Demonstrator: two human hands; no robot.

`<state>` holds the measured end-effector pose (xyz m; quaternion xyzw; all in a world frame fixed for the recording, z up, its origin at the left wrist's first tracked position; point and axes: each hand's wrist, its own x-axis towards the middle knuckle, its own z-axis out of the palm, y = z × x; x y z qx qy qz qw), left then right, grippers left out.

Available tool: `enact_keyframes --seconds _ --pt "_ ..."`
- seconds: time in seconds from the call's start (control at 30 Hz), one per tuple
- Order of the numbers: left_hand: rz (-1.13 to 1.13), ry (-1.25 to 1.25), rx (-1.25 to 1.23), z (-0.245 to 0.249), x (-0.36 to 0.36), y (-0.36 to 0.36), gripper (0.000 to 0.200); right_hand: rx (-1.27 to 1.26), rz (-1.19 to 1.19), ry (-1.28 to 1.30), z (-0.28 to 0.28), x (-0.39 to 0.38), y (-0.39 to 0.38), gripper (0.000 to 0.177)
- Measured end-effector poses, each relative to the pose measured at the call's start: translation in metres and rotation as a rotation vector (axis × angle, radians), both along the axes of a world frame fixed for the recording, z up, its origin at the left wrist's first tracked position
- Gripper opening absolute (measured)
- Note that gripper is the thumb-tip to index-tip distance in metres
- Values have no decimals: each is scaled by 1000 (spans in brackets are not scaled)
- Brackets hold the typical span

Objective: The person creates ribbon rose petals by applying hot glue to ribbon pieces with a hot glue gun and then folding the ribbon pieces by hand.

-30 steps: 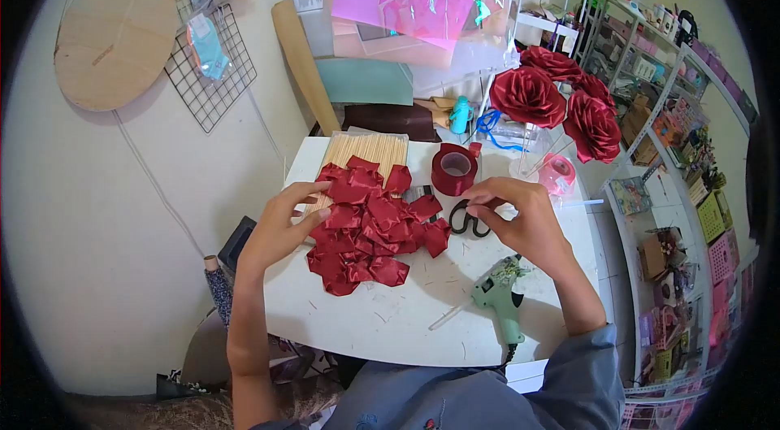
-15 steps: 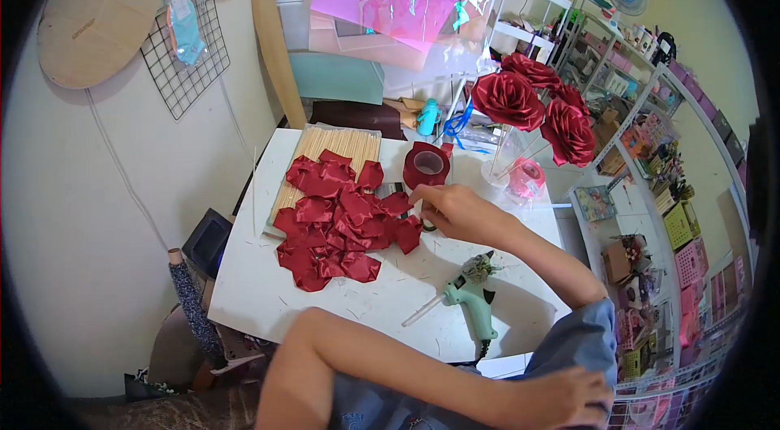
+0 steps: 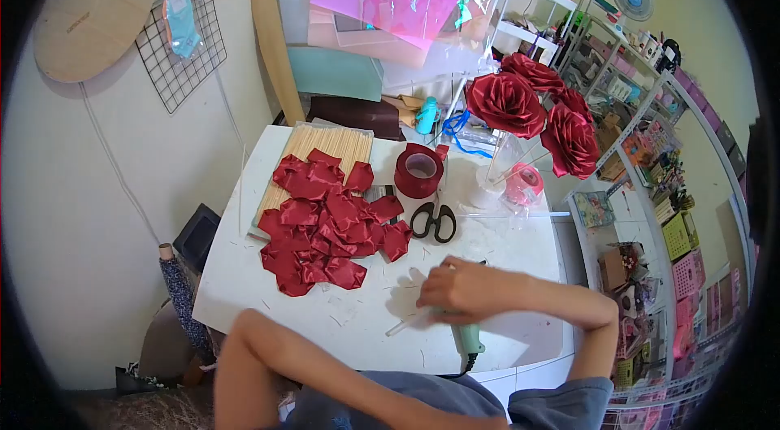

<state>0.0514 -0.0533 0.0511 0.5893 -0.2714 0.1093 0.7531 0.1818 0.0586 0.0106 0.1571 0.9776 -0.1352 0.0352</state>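
My right hand (image 3: 467, 290) is over the mint green glue gun (image 3: 470, 337), hiding its upper part. Its fingers are loosely bent, with nothing visible in them. A clear glue stick pokes out to the left of the fingers. My left forearm crosses the bottom of the view toward the right, and the hand itself is out of frame. Black-handled scissors (image 3: 443, 223) lie just above my right hand. To the left, folded dark red satin petals (image 3: 329, 223) form a loose pile, partly on a bundle of wooden sticks (image 3: 345, 143).
On the white table (image 3: 520, 247) stand a dark red ribbon roll (image 3: 418, 171), a pink roll (image 3: 526, 184) and a white holder (image 3: 487, 188) with red satin roses (image 3: 507, 105) on sticks. Metal shelves (image 3: 626, 137) with goods line the right side. A fabric roll (image 3: 177, 288) leans left.
My right hand has moved down from the scissors to the glue gun, and the scissors now show fully. My left hand has slipped out at the bottom. The view has shifted slightly.
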Motion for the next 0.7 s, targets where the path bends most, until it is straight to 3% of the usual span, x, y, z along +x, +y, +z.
enact_keyframes --seconds 0.1,0.17,0.3,0.37,0.57,0.63,0.7 --pt "185 200 -38 -19 -35 34 22 128 -42 -36 -11 8 -26 28" --pt "480 117 201 -52 -50 51 18 354 -65 -69 -18 13 -34 30" --pt "1323 102 820 -78 -69 95 21 461 -146 -8 -23 22 -37 29" --pt "1595 155 1042 -79 -75 112 22 474 -223 -46 -22 33 -34 29" --pt "1837 230 1239 -79 -84 122 25 399 -534 -212 -15 66 -45 32" --pt "1802 260 1306 -88 -81 122 29 368 -712 -160 -22 71 -50 30" --pt "1732 406 1517 -90 -72 122 34 383 -715 -148 -18 71 -51 29"
